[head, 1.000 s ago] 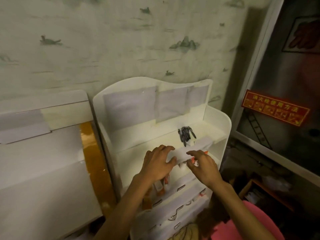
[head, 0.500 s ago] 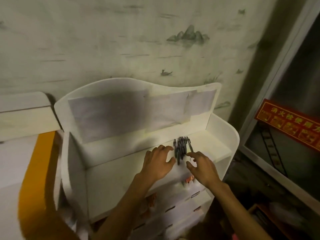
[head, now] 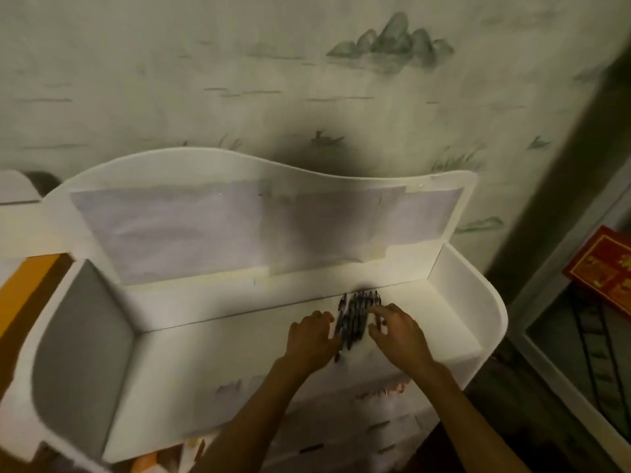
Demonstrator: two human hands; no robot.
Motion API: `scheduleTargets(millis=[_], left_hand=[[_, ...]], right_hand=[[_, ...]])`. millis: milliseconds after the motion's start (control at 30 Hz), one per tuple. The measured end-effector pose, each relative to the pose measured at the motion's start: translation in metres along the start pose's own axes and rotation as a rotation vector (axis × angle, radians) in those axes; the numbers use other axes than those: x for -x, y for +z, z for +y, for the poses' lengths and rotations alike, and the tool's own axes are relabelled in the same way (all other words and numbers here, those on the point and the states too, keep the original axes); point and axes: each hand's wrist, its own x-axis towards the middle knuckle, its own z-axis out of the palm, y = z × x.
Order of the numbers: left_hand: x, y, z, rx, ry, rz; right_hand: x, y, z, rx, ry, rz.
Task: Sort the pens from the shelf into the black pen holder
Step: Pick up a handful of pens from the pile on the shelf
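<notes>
Black pens (head: 355, 315) lie bunched near the shelf's (head: 211, 343) back edge. Our left hand (head: 312, 339) and right hand (head: 397, 332) flank them, fingers spread, holding nothing.

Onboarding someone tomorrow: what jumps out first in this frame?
A dark bunch of pens lying on the top tray of the white shelf, right of centre near the back panel. The left hand and right hand flank it, fingers spread. No black pen holder is in view.
</notes>
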Motion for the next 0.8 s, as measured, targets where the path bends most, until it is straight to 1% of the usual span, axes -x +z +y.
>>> scheduleTargets(millis=[200,300,467,600,800], left_hand=[[-0.029,0.031,0.009,-0.032,-0.133,-0.027],[-0.039,0.041,0.013,-0.057,-0.167,-0.009],[-0.051,0.044,0.017,-0.076,-0.234,0.046],[-0.053,0.043,0.017,-0.061,-0.300,0.033],[-0.056,0.045,0.018,-0.088,-0.302,-0.011]], right_hand=[[-0.025,0.000,0.040,-0.016,-0.016,-0.061],[-0.032,0.000,0.054,-0.039,-0.044,-0.056],[-0.037,-0.001,0.075,-0.046,-0.100,-0.066],[-0.045,-0.002,0.086,-0.059,-0.090,-0.066],[-0.061,-0.002,0.083,-0.105,-0.121,-0.055]])
